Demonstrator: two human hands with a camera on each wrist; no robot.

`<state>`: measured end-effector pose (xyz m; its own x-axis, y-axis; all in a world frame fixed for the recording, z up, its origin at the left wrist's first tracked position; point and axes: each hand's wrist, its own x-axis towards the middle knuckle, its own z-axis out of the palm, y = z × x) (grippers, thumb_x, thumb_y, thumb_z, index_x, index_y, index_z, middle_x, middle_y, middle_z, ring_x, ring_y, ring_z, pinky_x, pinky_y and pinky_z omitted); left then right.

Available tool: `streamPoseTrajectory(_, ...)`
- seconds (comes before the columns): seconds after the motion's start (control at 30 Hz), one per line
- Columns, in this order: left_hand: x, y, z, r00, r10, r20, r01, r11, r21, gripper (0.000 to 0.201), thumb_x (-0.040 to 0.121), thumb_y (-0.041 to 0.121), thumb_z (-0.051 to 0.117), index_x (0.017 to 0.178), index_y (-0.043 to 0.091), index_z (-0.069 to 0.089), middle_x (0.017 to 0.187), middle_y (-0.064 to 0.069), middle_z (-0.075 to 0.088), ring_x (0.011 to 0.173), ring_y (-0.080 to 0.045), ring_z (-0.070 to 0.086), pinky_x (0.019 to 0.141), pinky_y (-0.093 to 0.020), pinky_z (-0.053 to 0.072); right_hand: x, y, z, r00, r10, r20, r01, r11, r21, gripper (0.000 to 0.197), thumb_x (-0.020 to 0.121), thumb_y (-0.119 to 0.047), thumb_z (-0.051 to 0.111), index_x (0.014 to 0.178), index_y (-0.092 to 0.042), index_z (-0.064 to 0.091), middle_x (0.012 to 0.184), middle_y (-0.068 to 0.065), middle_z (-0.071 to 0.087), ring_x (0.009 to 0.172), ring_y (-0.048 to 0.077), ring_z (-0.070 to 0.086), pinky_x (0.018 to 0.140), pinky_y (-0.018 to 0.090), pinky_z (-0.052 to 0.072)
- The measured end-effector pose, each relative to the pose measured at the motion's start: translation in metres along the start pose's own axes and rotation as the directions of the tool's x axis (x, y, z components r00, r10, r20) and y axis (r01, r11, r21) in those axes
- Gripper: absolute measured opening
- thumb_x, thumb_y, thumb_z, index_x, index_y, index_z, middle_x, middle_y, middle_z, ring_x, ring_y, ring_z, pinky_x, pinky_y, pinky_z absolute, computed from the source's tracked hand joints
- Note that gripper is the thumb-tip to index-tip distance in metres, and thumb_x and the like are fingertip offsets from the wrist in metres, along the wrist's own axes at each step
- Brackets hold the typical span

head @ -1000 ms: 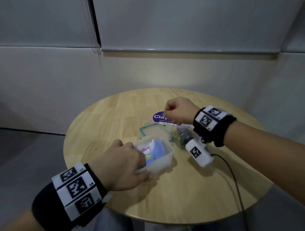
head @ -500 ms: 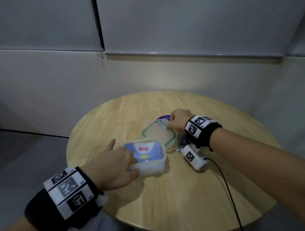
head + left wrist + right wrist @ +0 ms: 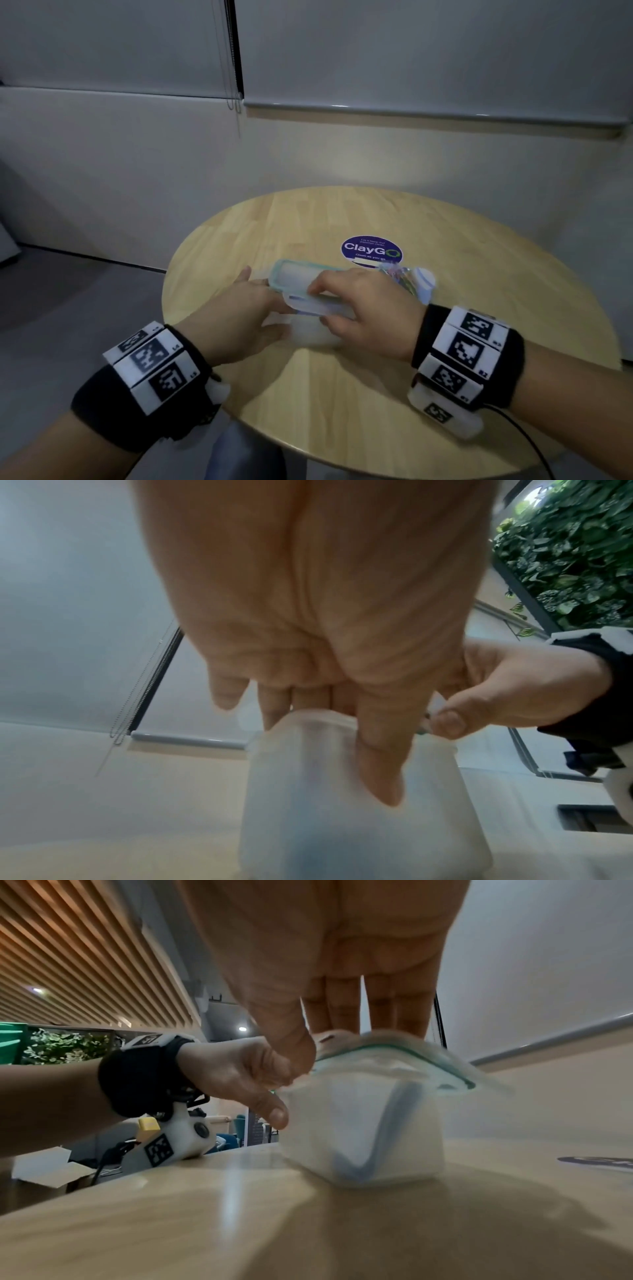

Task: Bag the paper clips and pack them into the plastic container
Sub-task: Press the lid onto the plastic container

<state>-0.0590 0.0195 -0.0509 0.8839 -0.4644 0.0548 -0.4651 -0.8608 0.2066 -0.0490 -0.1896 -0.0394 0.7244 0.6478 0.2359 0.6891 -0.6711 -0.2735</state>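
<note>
A clear plastic container [image 3: 308,334] stands on the round wooden table [image 3: 445,342], with a blue packet [image 3: 387,1123] showing through its wall. My left hand [image 3: 260,308] grips its left side, thumb [image 3: 380,764] on the near wall and fingers behind. My right hand [image 3: 346,301] pinches the teal-rimmed lid [image 3: 294,275] and holds it tilted over the container's mouth, thumb under the near edge and fingers on top. A clear bag of coloured paper clips [image 3: 399,275] lies on the table just behind my right hand, partly hidden by it.
A purple ClayGo sticker [image 3: 371,253] is stuck on the table behind the bag. A small white object [image 3: 424,282] lies beside the bag. A black cable [image 3: 527,442] runs from my right wrist off the table's near edge. Walls with blinds stand behind.
My right hand dropped onto the lid lying on the table, took hold of it and brought it over the container. My left hand stayed on the container.
</note>
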Motion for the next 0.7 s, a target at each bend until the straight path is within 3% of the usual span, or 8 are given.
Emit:
streamPoseTrajectory(0.1, -0.005, -0.009, -0.001, 0.976, -0.053, -0.213, 0.049, 0.999, -0.025, 0.016, 0.078, 0.031, 0.075, 0.093, 0.029, 0.071, 0.099, 0.019, 0.062, 0.107, -0.008, 0.056, 0.110, -0.031, 0.024, 0.001, 0.003, 0.000, 1.000, -0.010, 0.026, 0.010, 0.999, -0.032, 0.038, 0.081, -0.029, 0.060, 0.118, -0.020, 0.054, 0.117, -0.001, 0.064, 0.109, 0.022, 0.056, 0.090, 0.037, 0.044)
streamPoseTrajectory(0.17, -0.010, -0.014, -0.001, 0.946, -0.071, -0.316, 0.066, 0.998, -0.025, 0.025, 0.065, 0.035, 0.084, 0.082, 0.028, 0.067, 0.088, 0.018, 0.056, 0.091, -0.014, 0.055, 0.085, -0.032, 0.045, 0.003, 0.002, 0.001, 0.999, 0.000, 0.045, 0.002, 0.999, -0.050, 0.039, 0.082, -0.029, 0.060, 0.119, -0.020, 0.054, 0.119, -0.001, 0.063, 0.110, 0.022, 0.055, 0.092, 0.038, 0.043)
streamPoseTrajectory(0.23, -0.013, -0.018, -0.004, 0.920, -0.165, -0.354, 0.126, 0.983, -0.130, 0.044, 0.054, 0.039, 0.089, 0.082, 0.028, 0.058, 0.089, 0.016, 0.049, 0.082, -0.010, 0.051, 0.069, -0.030, 0.046, 0.004, 0.001, 0.002, 0.998, 0.001, 0.056, 0.003, 0.997, -0.071, 0.038, 0.082, -0.028, 0.059, 0.119, -0.021, 0.053, 0.118, -0.001, 0.063, 0.110, 0.022, 0.054, 0.091, 0.039, 0.043)
streamPoseTrajectory(0.3, -0.013, -0.019, -0.010, 0.889, -0.352, -0.294, 0.260, 0.915, -0.308, 0.063, 0.047, 0.045, 0.091, 0.094, 0.029, 0.052, 0.095, 0.014, 0.049, 0.082, -0.006, 0.055, 0.068, -0.028, 0.048, 0.005, -0.002, 0.002, 0.998, 0.002, 0.056, 0.002, 0.997, -0.082, 0.038, 0.082, -0.027, 0.058, 0.119, -0.021, 0.053, 0.117, -0.001, 0.062, 0.109, 0.022, 0.054, 0.090, 0.038, 0.043)
streamPoseTrajectory(0.37, -0.009, -0.017, -0.017, 0.864, -0.493, -0.104, 0.373, 0.764, -0.526, 0.069, 0.054, 0.048, 0.088, 0.109, 0.028, 0.051, 0.100, 0.008, 0.057, 0.084, -0.011, 0.064, 0.070, -0.031, 0.056, 0.007, -0.005, 0.002, 0.998, -0.003, 0.057, 0.007, 0.997, -0.073, 0.039, 0.082, -0.025, 0.058, 0.120, -0.020, 0.052, 0.117, -0.001, 0.062, 0.109, 0.021, 0.054, 0.088, 0.034, 0.042)
streamPoseTrajectory(0.43, 0.000, -0.021, -0.020, 0.842, -0.538, 0.045, 0.394, 0.554, -0.734, 0.058, 0.073, 0.044, 0.077, 0.120, 0.019, 0.052, 0.099, -0.007, 0.067, 0.080, -0.019, 0.068, 0.067, -0.030, 0.060, 0.010, -0.008, 0.001, 0.998, -0.005, 0.066, 0.009, 0.998, -0.060, 0.041, 0.081, -0.025, 0.061, 0.121, -0.020, 0.052, 0.118, 0.000, 0.062, 0.108, 0.022, 0.055, 0.087, 0.033, 0.041)
streamPoseTrajectory(0.5, 0.008, -0.027, -0.020, 0.811, -0.574, 0.110, 0.410, 0.425, -0.807, 0.049, 0.086, 0.037, 0.067, 0.121, 0.005, 0.056, 0.091, -0.019, 0.065, 0.073, -0.022, 0.064, 0.060, -0.027, 0.061, 0.012, -0.010, 0.001, 0.997, -0.004, 0.081, 0.009, 0.998, -0.066, 0.042, 0.080, -0.024, 0.063, 0.121, -0.020, 0.052, 0.118, 0.000, 0.062, 0.109, 0.022, 0.055, 0.088, 0.033, 0.042)
streamPoseTrajectory(0.7, 0.024, -0.030, -0.015, 0.823, -0.524, 0.219, 0.460, 0.388, -0.799, 0.019, 0.086, 0.017, 0.069, 0.090, -0.002, 0.065, 0.065, -0.008, 0.058, 0.050, -0.014, 0.062, 0.055, -0.026, 0.059, 0.012, -0.013, 0.001, 0.986, -0.020, 0.163, 0.034, 0.996, -0.080, 0.048, 0.078, -0.022, 0.065, 0.125, -0.023, 0.053, 0.121, -0.002, 0.062, 0.114, 0.019, 0.053, 0.091, 0.029, 0.039)
